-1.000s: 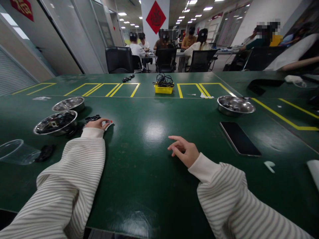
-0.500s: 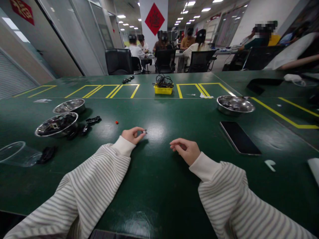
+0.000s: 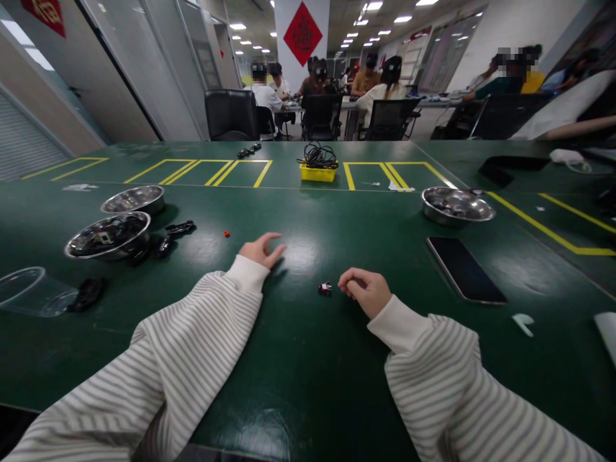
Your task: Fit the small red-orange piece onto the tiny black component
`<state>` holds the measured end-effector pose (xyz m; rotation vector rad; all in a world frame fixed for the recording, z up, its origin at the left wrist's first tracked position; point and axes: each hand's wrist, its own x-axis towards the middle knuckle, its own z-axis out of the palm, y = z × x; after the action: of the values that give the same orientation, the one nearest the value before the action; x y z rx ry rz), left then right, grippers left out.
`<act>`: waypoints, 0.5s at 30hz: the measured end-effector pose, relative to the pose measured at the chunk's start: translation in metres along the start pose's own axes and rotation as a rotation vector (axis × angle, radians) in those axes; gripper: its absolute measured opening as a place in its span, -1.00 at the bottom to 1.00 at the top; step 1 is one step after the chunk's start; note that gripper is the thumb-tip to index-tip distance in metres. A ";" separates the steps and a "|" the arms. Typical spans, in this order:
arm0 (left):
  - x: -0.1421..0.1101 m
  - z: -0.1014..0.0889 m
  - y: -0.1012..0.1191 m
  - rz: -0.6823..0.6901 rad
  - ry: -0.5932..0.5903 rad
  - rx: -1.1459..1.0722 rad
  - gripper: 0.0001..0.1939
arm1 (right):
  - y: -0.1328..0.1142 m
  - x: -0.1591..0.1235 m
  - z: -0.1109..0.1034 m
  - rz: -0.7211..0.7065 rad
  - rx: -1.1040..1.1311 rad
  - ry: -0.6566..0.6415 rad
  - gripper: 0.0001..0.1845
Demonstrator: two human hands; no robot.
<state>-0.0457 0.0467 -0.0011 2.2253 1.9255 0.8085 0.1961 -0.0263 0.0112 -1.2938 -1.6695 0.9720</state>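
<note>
My left hand [image 3: 262, 250] is over the green table [image 3: 289, 359], thumb and forefinger parted in a gap with nothing between them. A tiny component [image 3: 325, 288] in red, white and dark metal appears to rest on the table between my hands; its exact kind is too small to tell. Just to its right, apart from it, my right hand [image 3: 366, 290] has its fingers curled in against the thumb. Nothing shows in those fingers, though the palm side is hidden. A small orange-red piece [image 3: 226, 234] lies beyond my left hand.
At left stand two steel bowls [image 3: 72, 247], black parts [image 3: 164, 247] beside them, and a tipped clear plastic cup [image 3: 29, 295]. A phone [image 3: 466, 269], white earbud [image 3: 523, 323] and another steel bowl [image 3: 457, 219] are right. Behind is a yellow tray [image 3: 317, 173] of black cables.
My left hand has let go of the tiny component it pinched and its fingers have spread. A component now lies nearer my right hand, whose fingers have curled in more.
</note>
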 end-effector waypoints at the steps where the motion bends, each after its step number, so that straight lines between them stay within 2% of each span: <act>1: 0.010 -0.005 -0.018 -0.098 0.104 0.045 -0.58 | 0.000 0.000 0.000 -0.005 -0.002 -0.004 -0.82; 2: 0.018 -0.011 -0.037 -0.190 0.192 0.096 -0.59 | 0.000 -0.001 0.000 -0.012 -0.003 -0.010 -0.82; 3: 0.025 -0.017 -0.056 -0.235 0.228 0.118 -0.58 | 0.000 -0.001 0.000 -0.018 -0.006 -0.014 -0.82; 6: 0.037 -0.031 -0.103 -0.309 0.226 0.148 -0.65 | 0.002 -0.001 0.000 -0.028 -0.012 -0.026 -0.81; 9: 0.041 -0.034 -0.131 -0.195 0.225 0.064 -0.79 | 0.005 0.000 0.000 -0.033 -0.018 -0.034 -0.80; 12: 0.041 -0.031 -0.134 0.009 0.294 -0.049 -0.75 | 0.007 0.001 0.000 -0.035 -0.016 -0.043 -0.80; 15: 0.034 -0.026 -0.105 0.047 0.318 -0.120 -0.74 | 0.005 0.001 0.001 -0.035 0.020 -0.043 -0.80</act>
<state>-0.1484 0.0933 -0.0095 2.1862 1.8919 1.3180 0.1967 -0.0242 0.0062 -1.2346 -1.7054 0.9999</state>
